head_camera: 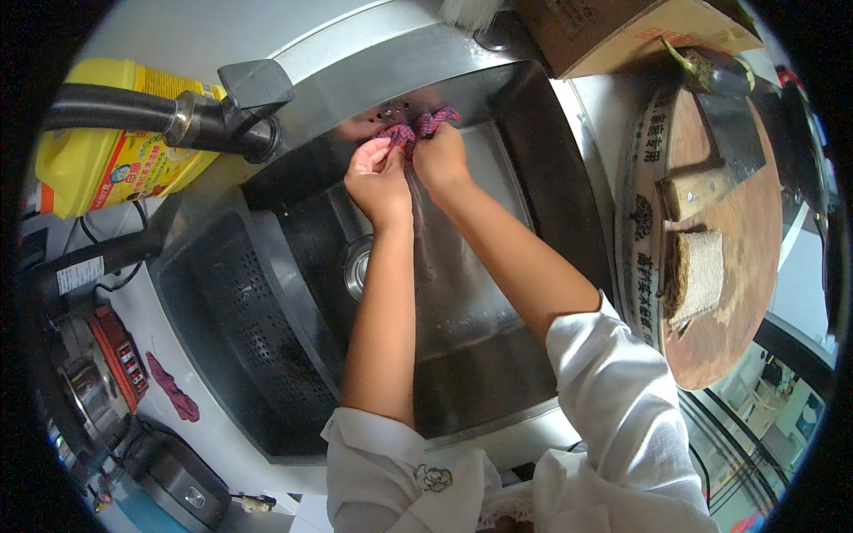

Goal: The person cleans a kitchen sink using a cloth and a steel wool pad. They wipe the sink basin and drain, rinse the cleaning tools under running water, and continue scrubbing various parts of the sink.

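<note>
A small red-and-blue checked cloth (436,120) is bunched up at the far wall of a dark metal sink (480,373). My left hand (378,183) pinches its left part between thumb and fingers. Closed around the right part is my right hand (441,160), its knuckles facing up. Whether the cloth is one piece or two I cannot tell, as the fingers hide its middle. Both hands are over the basin, just below the small overflow holes (393,110). The round drain (360,268) shows beside my left forearm.
A black perforated tray (260,340) occupies the sink's left side, below a black faucet (220,130) and yellow detergent jug (73,170). A dark red cloth (174,393) lies left. Rightward, a round chopping board (740,266) bears a cleaver (736,140), fibre scrubber (696,276) and eggplant (716,70).
</note>
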Demonstrator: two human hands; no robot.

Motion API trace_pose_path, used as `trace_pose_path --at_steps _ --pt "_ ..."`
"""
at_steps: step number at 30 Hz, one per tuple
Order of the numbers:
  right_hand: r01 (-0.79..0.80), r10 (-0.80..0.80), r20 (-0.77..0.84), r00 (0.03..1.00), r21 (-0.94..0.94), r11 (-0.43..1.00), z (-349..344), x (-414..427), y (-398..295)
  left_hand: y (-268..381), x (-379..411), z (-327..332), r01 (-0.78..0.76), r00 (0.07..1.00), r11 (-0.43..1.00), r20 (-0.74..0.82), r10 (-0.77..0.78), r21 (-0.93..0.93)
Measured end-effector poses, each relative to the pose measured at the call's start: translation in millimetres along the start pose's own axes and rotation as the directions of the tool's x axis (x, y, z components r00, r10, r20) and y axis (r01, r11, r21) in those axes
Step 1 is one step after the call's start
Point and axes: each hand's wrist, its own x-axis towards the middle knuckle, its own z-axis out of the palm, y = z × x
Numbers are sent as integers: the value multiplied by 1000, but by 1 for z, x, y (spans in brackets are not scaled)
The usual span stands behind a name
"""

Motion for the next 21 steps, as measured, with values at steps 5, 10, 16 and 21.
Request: trace_pose_path --at_steps 5,10,16,21 --pt "-158 159 33 987 -20 987 10 12 16 -26 9 2 181 983 983 -38 -181 6" --pt "-160 165 58 985 -80 984 14 19 23 -21 7 6 329 941 943 -66 -332 -59" --pt "56 -57 56 997 12 998 -3 6 8 12 -2 9 242 967 946 -26 -253 -218" --pt "132 -133 2 991 108 985 -19 -16 -24 65 -16 16 140 983 961 -84 -164 -239"
